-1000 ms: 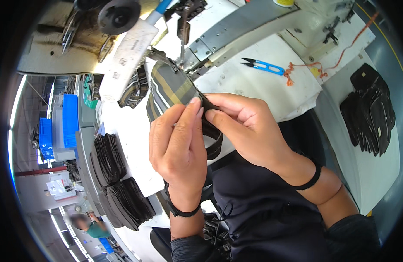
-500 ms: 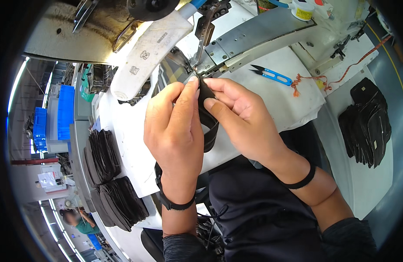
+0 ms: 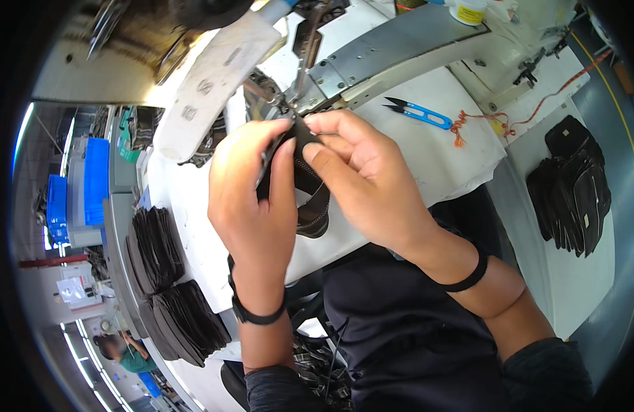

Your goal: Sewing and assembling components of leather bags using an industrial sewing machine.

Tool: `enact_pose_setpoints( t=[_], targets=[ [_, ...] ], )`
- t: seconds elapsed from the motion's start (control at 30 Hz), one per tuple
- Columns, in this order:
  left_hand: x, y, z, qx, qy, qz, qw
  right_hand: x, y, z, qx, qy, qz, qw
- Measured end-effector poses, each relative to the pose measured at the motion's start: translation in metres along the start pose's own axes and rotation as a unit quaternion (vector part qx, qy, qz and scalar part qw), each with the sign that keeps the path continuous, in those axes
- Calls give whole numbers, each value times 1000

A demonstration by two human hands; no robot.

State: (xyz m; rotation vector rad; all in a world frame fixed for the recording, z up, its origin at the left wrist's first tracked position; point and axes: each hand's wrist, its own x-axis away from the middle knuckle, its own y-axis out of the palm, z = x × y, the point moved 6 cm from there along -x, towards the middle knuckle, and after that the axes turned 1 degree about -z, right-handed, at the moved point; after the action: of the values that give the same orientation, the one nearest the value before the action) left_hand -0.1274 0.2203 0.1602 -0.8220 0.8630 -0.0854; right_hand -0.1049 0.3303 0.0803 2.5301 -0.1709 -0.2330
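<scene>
the left hand has thumb and forefinger drawn together on the dark zippered piece, and the right hand pinches the same piece beside them, thumb on top. the piece sits just in front of the left end of the grey metal bed, its upper end between the fingertips and its lower part hanging in a loop toward the person. the fingers hide that upper end, so i cannot tell whether it touches the metal parts there.

each wrist wears a black band, the left band and the right band. just in front of the bed, to the right of the hands, blue snips lie on the white tabletop, with an orange cord by their handle end. left of the bed is a long white lever, with plaid cloth partly beneath it.

well left of the bed stand two dark stacks, and well right of it lies a dark pile. farthest left are blue bins and a person in green.
</scene>
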Motion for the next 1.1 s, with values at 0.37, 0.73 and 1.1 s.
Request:
enact_pose_setpoints(
  t=[0.37,0.73,1.1],
  targets=[
    [-7,-8,-22,-162,280,45,945,37,-20,-26,262,-71,-38,962],
    [-48,-22,4,-77,386,-270,879,0,4,-6,32,31,34,998],
    [-41,-14,5,-36,237,-229,943,-10,1,0,23,17,62,998]
  ],
)
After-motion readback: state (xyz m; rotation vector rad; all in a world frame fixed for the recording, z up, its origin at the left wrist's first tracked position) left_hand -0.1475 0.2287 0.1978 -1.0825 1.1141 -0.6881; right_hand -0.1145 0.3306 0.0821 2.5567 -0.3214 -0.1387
